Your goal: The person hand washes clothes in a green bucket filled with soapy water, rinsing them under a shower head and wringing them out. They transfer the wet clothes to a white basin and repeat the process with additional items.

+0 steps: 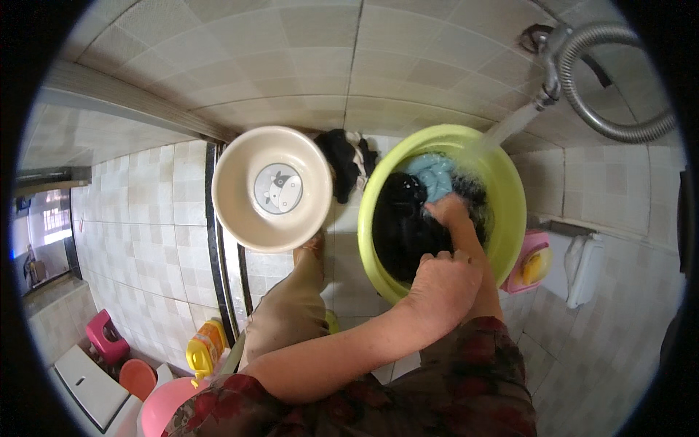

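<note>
A yellow-green plastic tub [368, 235] holds dark cloth [407, 229] in water. My right hand [450, 210] reaches into it and grips a bunched light blue cloth [434, 175], with its fingertips partly hidden. My left hand [448, 284] crosses over my right forearm at the tub's near edge. Its fingers are curled, and the forearm and the back of the hand hide whatever lies under them. Water [508, 128] runs from a metal tap [549, 90] into the far right side of the tub.
A cream basin [229, 218] with a cow picture stands left of the tub. Between them lies black and white cloth [344, 164]. Right of the tub sits a pink soap dish [538, 240] with yellow soap [535, 267]. A metal hose [579, 104] loops by the tap. A yellow bottle [205, 349] stands lower left.
</note>
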### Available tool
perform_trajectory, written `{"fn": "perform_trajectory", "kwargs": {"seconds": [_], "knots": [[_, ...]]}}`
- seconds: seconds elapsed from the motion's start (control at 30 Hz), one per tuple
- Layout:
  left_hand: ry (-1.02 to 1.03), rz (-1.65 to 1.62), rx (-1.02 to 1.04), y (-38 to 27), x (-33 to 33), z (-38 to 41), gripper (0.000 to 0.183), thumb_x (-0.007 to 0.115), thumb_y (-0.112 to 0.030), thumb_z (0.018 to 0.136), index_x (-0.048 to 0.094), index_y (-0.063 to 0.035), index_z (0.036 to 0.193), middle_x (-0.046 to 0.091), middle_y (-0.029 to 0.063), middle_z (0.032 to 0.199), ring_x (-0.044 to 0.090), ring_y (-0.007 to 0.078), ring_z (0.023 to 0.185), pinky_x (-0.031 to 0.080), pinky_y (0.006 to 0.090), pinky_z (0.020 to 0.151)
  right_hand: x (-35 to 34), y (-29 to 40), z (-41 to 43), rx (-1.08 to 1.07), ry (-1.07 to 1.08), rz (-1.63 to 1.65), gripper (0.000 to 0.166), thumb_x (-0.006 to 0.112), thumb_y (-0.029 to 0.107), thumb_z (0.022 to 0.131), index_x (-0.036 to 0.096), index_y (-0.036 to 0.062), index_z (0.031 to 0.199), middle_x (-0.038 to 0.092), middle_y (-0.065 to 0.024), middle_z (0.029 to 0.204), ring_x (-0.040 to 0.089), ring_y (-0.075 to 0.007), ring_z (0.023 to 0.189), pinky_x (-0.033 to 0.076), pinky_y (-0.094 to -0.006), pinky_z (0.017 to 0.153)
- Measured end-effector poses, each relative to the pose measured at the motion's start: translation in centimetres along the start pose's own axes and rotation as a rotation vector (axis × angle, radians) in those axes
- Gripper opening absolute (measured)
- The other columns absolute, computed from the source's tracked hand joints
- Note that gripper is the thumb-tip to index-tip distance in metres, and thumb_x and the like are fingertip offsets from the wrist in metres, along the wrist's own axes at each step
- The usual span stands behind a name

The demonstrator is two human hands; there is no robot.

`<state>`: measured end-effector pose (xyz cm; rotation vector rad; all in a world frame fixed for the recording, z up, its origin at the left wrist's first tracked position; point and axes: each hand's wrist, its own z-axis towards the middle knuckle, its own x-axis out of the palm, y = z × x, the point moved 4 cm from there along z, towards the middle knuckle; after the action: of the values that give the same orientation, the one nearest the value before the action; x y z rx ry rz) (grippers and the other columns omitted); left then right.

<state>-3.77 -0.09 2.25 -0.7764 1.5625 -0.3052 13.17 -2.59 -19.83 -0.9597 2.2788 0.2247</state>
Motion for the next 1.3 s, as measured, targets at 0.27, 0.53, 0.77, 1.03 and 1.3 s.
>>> {"fn": "perform_trajectory", "kwargs": {"seconds": [0.27, 0.53, 0.77, 1.03, 1.3], "knots": [[-0.003, 0.001, 0.028, -0.2, -0.3, -0.1, 0.023, 0.065, -0.022, 0.072, 0.060, -0.0063, 0.090, 0.061, 0.0072, 0.084, 0.063, 0.0209, 0.075, 0.050, 0.0321, 0.061, 5.6, -6.1, 3.4, 0.305, -0.132, 0.409, 0.034, 0.046, 0.027, 0.090, 0.056, 0.0017, 0.111, 0.055, -0.0192, 0.114, 0.054, -0.0345, 0.100, 0.045, -0.0464, 0.087], [-0.052, -0.031, 0.071, 0.5, -2.7, -1.2, 0.017, 0.063, -0.013, 0.070, 0.063, -0.0048, 0.085, 0.062, 0.0099, 0.081, 0.064, 0.0200, 0.077, 0.049, 0.0294, 0.054, 4.5, -2.8, -9.3, 0.204, -0.307, 0.707, 0.044, 0.056, 0.035, 0.083, 0.052, 0.0095, 0.119, 0.050, -0.0199, 0.122, 0.050, -0.0356, 0.108, 0.041, -0.0518, 0.089], [0.026, -0.134, 0.032, -0.6, -2.7, -1.0, 0.016, 0.062, -0.015, 0.072, 0.066, -0.0094, 0.086, 0.064, 0.0076, 0.084, 0.064, 0.0252, 0.082, 0.050, 0.0373, 0.065, 1.7, 5.2, -19.4, 0.066, -0.227, 0.320, 0.058, 0.065, 0.043, 0.078, 0.049, 0.0163, 0.126, 0.045, -0.0206, 0.129, 0.047, -0.0366, 0.114, 0.039, -0.0565, 0.090], [0.044, -0.229, 0.114, 0.8, -3.4, -1.1, 0.018, 0.061, -0.019, 0.077, 0.061, -0.0026, 0.086, 0.061, 0.0140, 0.085, 0.064, 0.0228, 0.078, 0.051, 0.0342, 0.060, -2.5, 5.1, -11.7, -0.360, -0.288, -0.441, 0.086, 0.075, 0.048, 0.067, 0.036, 0.0208, 0.138, 0.011, -0.0178, 0.148, 0.025, -0.0498, 0.126, 0.028, -0.0616, 0.099], [-0.064, -0.049, 0.095, 1.3, -3.2, -2.0, 0.019, 0.062, -0.021, 0.076, 0.060, -0.0056, 0.087, 0.059, 0.0082, 0.080, 0.062, 0.0190, 0.071, 0.048, 0.0297, 0.056, 5.8, -2.0, 1.9, -0.154, -0.051, -0.168, 0.064, 0.060, 0.047, 0.083, 0.047, 0.0032, 0.128, 0.048, -0.0263, 0.125, 0.046, -0.0409, 0.115, 0.040, -0.0542, 0.094]]}}
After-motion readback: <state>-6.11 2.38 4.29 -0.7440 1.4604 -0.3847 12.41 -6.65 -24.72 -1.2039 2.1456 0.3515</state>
